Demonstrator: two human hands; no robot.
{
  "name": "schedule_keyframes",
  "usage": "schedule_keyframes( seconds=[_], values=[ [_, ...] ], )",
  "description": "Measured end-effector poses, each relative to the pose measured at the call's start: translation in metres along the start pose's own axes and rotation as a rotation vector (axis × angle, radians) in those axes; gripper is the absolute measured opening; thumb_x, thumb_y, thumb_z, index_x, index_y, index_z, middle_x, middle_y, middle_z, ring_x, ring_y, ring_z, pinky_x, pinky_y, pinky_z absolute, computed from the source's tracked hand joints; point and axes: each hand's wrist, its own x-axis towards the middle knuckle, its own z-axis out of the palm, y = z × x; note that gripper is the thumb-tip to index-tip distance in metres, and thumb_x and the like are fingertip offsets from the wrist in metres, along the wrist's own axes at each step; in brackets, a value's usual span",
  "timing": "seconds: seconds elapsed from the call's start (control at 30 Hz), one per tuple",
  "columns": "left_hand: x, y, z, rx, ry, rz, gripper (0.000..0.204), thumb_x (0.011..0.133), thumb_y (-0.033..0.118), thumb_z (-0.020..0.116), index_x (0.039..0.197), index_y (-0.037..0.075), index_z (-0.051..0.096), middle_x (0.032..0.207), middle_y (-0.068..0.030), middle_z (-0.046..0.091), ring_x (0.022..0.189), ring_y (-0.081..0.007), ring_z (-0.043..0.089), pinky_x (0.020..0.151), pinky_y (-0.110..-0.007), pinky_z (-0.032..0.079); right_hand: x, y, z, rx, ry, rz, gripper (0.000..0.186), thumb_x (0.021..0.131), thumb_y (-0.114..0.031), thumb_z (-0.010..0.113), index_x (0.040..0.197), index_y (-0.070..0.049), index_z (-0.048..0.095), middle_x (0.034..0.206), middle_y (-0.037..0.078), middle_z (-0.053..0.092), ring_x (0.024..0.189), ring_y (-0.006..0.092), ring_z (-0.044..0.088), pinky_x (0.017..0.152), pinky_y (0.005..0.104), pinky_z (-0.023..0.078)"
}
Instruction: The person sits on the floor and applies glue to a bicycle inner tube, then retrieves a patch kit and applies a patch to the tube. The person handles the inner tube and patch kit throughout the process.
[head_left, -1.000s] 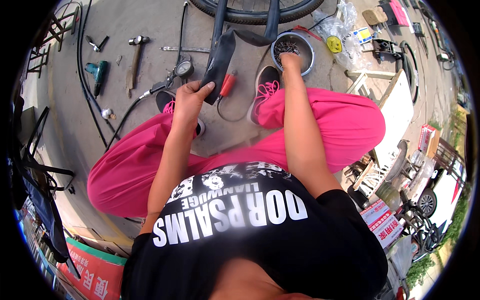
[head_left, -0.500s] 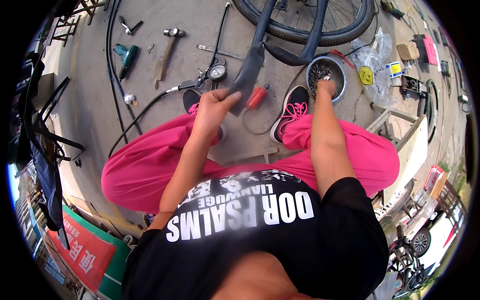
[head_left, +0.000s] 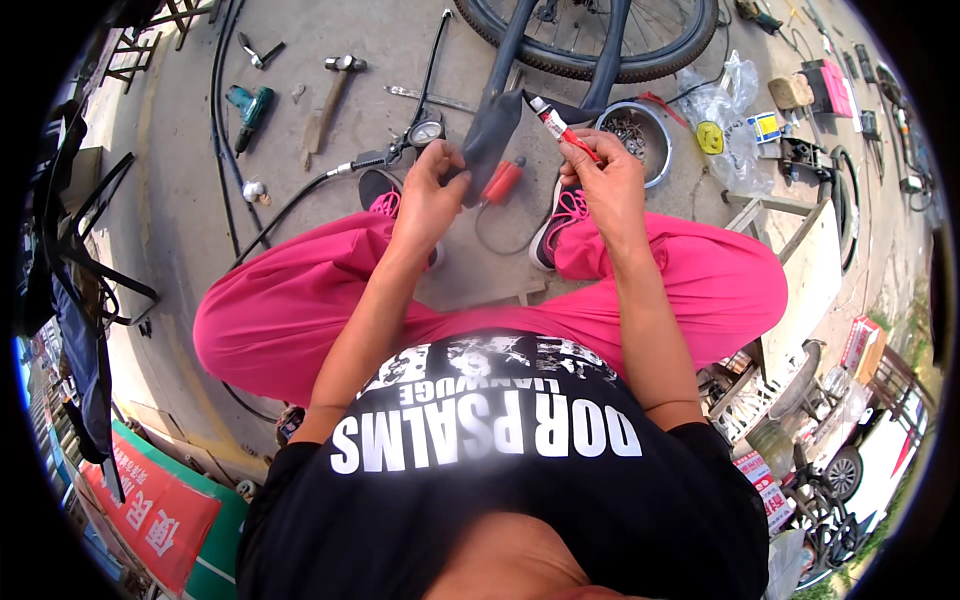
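The black inner tube [head_left: 492,140] runs near to far just right of the left hand [head_left: 432,195], the nearer one, its fingers curled, grip unclear. Farther right, the right hand [head_left: 608,185] pinches a red-and-white squeeze tube [head_left: 555,125] slanting far-left.

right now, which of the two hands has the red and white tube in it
The right hand, which pinches the red and white tube; the left hand is instead at the black rubber strip.
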Motion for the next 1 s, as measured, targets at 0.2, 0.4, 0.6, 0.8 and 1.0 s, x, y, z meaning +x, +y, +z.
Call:
schedule_keyframes(
  seconds=[0.2, 0.4, 0.6, 0.8, 1.0],
  values=[
    [-0.006, -0.018, -0.003, -0.018, -0.119, 0.066, 0.004, 0.085, 0.004, 0.057, 0.088, 0.002, 0.059, 0.075, 0.0004, 0.058, 0.069, -0.0068, 0.054, 0.06, -0.022, 0.043, -0.056, 0.002, 0.005, -0.286, -0.204, -0.264, 0.014, 0.088, -0.007, 0.06, 0.093, 0.006, 0.061, 0.101, 0.009, 0.057, 0.08, 0.0141, 0.057, 0.068, 0.0258, 0.046],
    [-0.016, -0.004, 0.0, -0.039, -0.181, 0.082, 0.012, 0.087, 0.009, 0.057, 0.092, 0.0, 0.063, 0.079, -0.0023, 0.062, 0.074, -0.0094, 0.057, 0.068, -0.023, 0.045, -0.064, 0.007, 0.009, -0.375, -0.216, -0.322, 0.015, 0.086, -0.009, 0.061, 0.094, 0.004, 0.062, 0.099, 0.012, 0.058, 0.087, 0.0246, 0.057, 0.076, 0.0299, 0.045],
    [-0.016, -0.015, -0.001, -0.082, -0.304, 0.105, 0.019, 0.093, 0.015, 0.057, 0.099, -0.002, 0.06, 0.083, -0.0046, 0.062, 0.078, -0.0115, 0.058, 0.073, -0.026, 0.047, -0.061, 0.003, 0.003, -0.308, -0.291, -0.308, 0.015, 0.085, -0.009, 0.062, 0.092, 0.004, 0.063, 0.098, 0.011, 0.059, 0.086, 0.0224, 0.057, 0.075, 0.0293, 0.045],
    [-0.014, -0.015, 0.002, -0.077, -0.276, 0.104, 0.017, 0.094, 0.011, 0.054, 0.101, -0.003, 0.059, 0.086, -0.005, 0.062, 0.08, -0.0114, 0.059, 0.074, -0.026, 0.048, -0.06, -0.006, 0.009, -0.099, -0.117, -0.212, 0.01, 0.081, -0.009, 0.064, 0.088, -0.003, 0.069, 0.091, 0.011, 0.063, 0.09, 0.0215, 0.059, 0.081, 0.0303, 0.045],
    [-0.012, -0.015, 0.005, -0.027, -0.268, 0.15, 0.019, 0.096, 0.015, 0.052, 0.099, -0.003, 0.059, 0.085, -0.0025, 0.06, 0.079, -0.0092, 0.056, 0.073, -0.025, 0.046, -0.059, -0.001, 0.014, 0.293, -0.087, 0.034, 0.007, 0.082, -0.004, 0.065, 0.087, -0.003, 0.069, 0.095, 0.009, 0.063, 0.093, 0.0183, 0.06, 0.082, 0.0295, 0.046]
  ],
)
